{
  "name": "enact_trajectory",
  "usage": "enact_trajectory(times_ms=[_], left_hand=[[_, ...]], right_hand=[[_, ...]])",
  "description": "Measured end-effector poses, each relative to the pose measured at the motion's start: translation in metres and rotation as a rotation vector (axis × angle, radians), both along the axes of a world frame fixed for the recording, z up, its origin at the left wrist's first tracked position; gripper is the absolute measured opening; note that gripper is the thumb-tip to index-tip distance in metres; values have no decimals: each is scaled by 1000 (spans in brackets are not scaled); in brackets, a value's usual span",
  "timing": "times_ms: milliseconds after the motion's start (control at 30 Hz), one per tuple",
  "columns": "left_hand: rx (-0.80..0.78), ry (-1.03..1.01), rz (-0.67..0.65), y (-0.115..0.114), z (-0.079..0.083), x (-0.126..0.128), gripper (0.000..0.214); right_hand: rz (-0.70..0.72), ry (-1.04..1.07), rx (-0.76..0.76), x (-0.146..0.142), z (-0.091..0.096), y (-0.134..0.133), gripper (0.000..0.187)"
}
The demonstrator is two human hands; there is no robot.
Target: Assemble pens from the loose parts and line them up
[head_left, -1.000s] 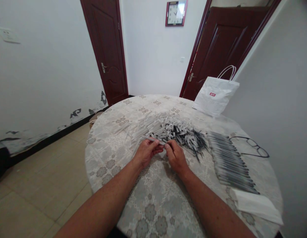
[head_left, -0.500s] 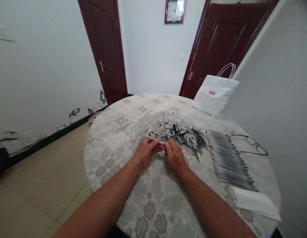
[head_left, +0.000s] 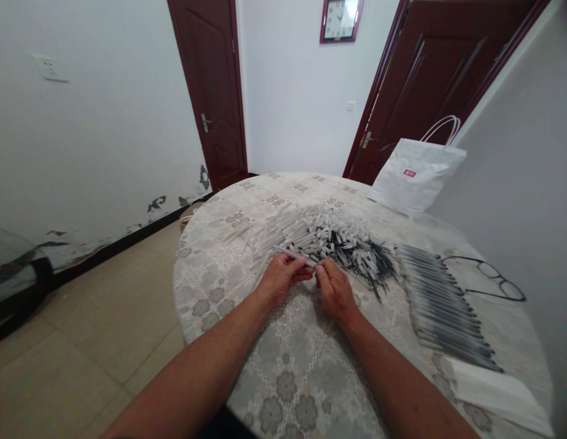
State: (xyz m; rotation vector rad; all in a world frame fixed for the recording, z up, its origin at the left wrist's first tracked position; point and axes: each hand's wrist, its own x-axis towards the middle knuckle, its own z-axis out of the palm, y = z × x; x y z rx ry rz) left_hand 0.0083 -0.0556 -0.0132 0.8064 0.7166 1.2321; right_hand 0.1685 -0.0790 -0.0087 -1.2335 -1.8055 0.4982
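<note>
The person's left hand (head_left: 283,280) is curled around a slim, pale pen barrel (head_left: 286,252), thumb on top, while the right hand (head_left: 335,288) pinches its right-hand end; whether a smaller part is caught between those fingertips cannot be told. The barrel lies over the tablecloth (head_left: 283,341), its free end aimed at about ten o'clock. It could skid out of line or drop if the two pinches press unevenly on so thin a tube. The heap of loose pen parts (head_left: 292,231) begins just beyond the fingers, around twelve o'clock, so a knuckle pushed forward could set pieces rolling. At three to four o'clock, the row of pens (head_left: 448,308) sits near the right forearm (head_left: 393,360); an elbow swung outward could knock it askew, or push the eyeglasses (head_left: 498,280) beyond it. Against the frame half a second ago, the grip looks the same; the view has turned left, shifting the table's contents and the paper bag (head_left: 418,177) at two o'clock rightward together, and exposing more of the wall socket (head_left: 50,68) at ten.
</note>
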Motion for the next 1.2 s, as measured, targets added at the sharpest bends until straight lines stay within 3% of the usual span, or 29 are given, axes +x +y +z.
enact_trajectory(times_ms=[333, 533, 633, 767, 900, 967, 1067, 1200], left_hand=[[34, 65, -1, -3, 5, 0, 34], [44, 108, -5, -4, 9, -1, 39], [67, 125, -9, -3, 9, -3, 39], [112, 154, -19, -4, 10, -5, 36], [167, 250, -7, -7, 17, -9, 34], [199, 296, 51, -6, 20, -13, 34], [240, 393, 244, -2, 23, -23, 29], [334, 647, 509, 2, 24, -38, 14]], right_hand=[[11, 15, 0, 5, -4, 3, 25], [23, 35, -38, 5, -2, 1, 38], [23, 84, -84, 5, 3, 0, 42], [39, 88, -37, 3, 15, -3, 27], [37, 108, -90, 13, 29, -3, 25], [-3, 186, -140, 27, 36, -1, 27], [-85, 330, -177, 52, 37, 0, 31], [-245, 464, -146, 79, 19, -7, 31]])
